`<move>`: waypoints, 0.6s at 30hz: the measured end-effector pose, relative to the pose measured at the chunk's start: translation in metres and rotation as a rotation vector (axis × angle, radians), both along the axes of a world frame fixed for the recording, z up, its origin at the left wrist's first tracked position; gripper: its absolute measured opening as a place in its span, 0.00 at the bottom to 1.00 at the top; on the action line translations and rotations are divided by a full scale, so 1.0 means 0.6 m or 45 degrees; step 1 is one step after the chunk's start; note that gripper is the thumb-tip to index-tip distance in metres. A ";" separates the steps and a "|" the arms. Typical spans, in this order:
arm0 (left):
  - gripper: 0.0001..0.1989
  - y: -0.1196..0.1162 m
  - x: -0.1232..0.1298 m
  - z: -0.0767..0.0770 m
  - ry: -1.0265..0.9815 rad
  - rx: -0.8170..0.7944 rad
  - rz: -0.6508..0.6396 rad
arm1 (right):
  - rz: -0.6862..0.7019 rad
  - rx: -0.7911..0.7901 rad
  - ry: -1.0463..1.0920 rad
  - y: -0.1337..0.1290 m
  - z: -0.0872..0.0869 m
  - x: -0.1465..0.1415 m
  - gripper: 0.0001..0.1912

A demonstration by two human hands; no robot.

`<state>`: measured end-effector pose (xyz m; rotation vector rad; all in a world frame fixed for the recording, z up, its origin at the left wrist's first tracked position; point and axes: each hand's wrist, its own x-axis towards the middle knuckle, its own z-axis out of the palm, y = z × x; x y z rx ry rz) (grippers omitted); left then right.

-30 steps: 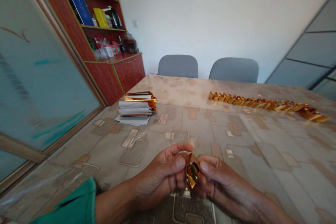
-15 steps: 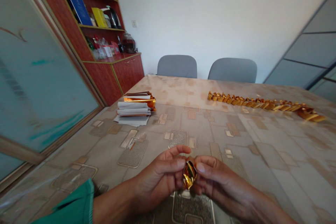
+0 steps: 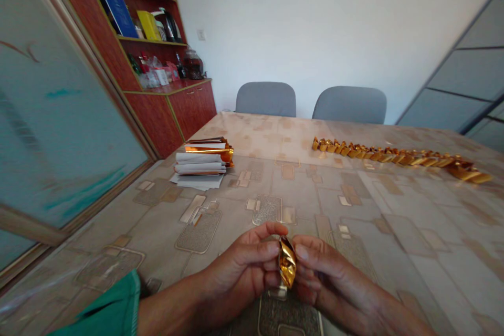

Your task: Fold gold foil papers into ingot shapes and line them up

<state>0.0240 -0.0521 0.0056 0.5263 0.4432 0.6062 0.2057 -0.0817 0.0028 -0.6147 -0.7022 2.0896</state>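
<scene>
A shiny gold foil paper piece (image 3: pixel 287 262), folded into a small boat-like shape, is held upright above the near part of the table. My left hand (image 3: pixel 246 260) pinches its left side between thumb and fingers, with the index finger arched over the top. From the other side, my right hand (image 3: pixel 328 270) grips it with thumb and curled fingers. Farther off at the right lies a long row of folded gold foil pieces (image 3: pixel 378 153). To the left is a stack of foil paper sheets (image 3: pixel 202 164), white and gold, some of them curled.
A patterned cloth covers the table (image 3: pixel 232 205). Two grey chairs (image 3: pixel 265 98) stand at its far edge against the white wall. A red-brown cabinet (image 3: pixel 191 110) with loaded shelves and a sliding glass door (image 3: pixel 66 100) are on the left.
Between my hands the foil piece has turned and now looks narrower and more closed. My fingers have shifted slightly around it; the row and the stack stay put.
</scene>
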 end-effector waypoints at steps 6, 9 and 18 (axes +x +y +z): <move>0.17 0.000 0.003 0.006 0.009 0.005 0.032 | -0.055 -0.025 0.078 -0.002 0.001 -0.005 0.13; 0.20 -0.003 0.002 0.013 0.054 0.065 0.050 | -0.076 -0.042 0.075 -0.003 0.001 -0.003 0.15; 0.16 -0.006 0.009 0.016 0.291 0.193 0.164 | -0.107 -0.145 -0.104 -0.004 -0.007 0.000 0.14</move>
